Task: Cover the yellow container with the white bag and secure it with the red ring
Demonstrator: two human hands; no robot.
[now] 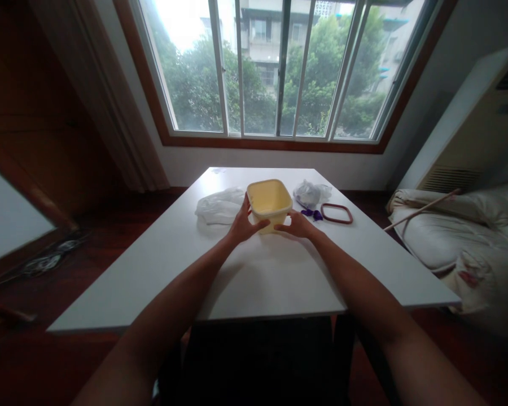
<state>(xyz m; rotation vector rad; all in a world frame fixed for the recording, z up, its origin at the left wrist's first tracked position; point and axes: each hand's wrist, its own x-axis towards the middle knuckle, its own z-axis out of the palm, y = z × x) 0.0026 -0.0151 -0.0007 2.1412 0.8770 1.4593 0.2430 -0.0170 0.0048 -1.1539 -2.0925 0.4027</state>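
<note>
Two hands at a yellow tub over a white table, seen from the wearer's head. The tub (270,196) is above the middle of the table (271,282), mouth upward; whether its base touches the surface or is lifted slightly cannot be told. The left hand (242,224) grips the tub's left side, its fingers along the wall and its thumb across the near face; the right hand (300,225) grips the lower right, its thumb on the same face, the tips of its fingers hidden. Left of the tub lies a crumpled bag (220,207), close by the left hand; right of it lie a second bag (311,193), some purple pieces (312,215) and a red ring (336,221), all on the table. Likely faults: the right hand sits lower than the left, so uneven pressure could tip the tub; the walls look smooth, and a loosened thumb could let it slip towards the near edge. A shift leftward could drag or crease the first bag, which looks light; a shift rightward could push the purple pieces, the nearest small items, against the ring or under the second bag, where they might be overlooked
</note>
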